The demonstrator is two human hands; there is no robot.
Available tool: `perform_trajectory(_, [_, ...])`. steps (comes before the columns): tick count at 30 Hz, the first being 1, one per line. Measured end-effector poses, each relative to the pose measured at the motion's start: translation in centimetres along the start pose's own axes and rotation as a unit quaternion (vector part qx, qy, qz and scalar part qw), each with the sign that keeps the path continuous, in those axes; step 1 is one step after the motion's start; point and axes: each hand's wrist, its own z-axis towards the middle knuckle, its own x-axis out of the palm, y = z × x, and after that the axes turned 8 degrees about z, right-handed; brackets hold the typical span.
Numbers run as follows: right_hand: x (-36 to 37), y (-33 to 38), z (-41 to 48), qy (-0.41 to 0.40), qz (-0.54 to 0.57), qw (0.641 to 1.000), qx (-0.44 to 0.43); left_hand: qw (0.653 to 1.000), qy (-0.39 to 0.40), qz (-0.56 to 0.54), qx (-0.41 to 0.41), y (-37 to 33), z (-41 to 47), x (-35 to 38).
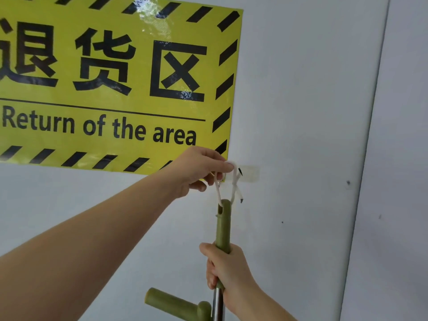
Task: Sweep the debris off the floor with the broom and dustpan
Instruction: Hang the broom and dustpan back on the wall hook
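An olive-green broom handle stands upright against the white wall, with a metal shaft below the green grip. My right hand grips it where the green grip meets the metal. A white cord loop runs through the hole at the handle's top. My left hand pinches that loop up beside a clear adhesive hook stuck to the wall. A second olive-green handle, clipped to the shaft, juts out to the left at the bottom. The broom head, dustpan pan and floor are out of view.
A large yellow and black sign reading "Return of the area" covers the wall's upper left. A vertical wall seam runs down the right side, with a few small dark marks near it.
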Motion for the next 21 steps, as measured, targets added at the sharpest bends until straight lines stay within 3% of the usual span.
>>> perform_trajectory(6, [0.2, -0.4, 1.9, -0.013, 0.022, 1.000, -0.002, 0.999, -0.034, 0.009, -0.038, 2.0, 3.9, 0.2])
perform_trajectory(10, [0.3, -0.7, 3.0, -0.023, 0.027, 0.999, 0.000, 0.991, -0.095, 0.095, -0.015, 3.7, 5.7, 1.1])
perform_trajectory(16, [0.5, -1.3, 4.4, -0.037, 0.023, 0.999, 0.003, 0.931, -0.174, 0.319, 0.037, 4.6, 6.8, 2.6])
perform_trajectory(21, [0.5, -1.8, 5.3, -0.044, 0.021, 0.999, 0.007, 0.891, -0.207, 0.392, 0.102, 4.8, 6.9, 3.2])
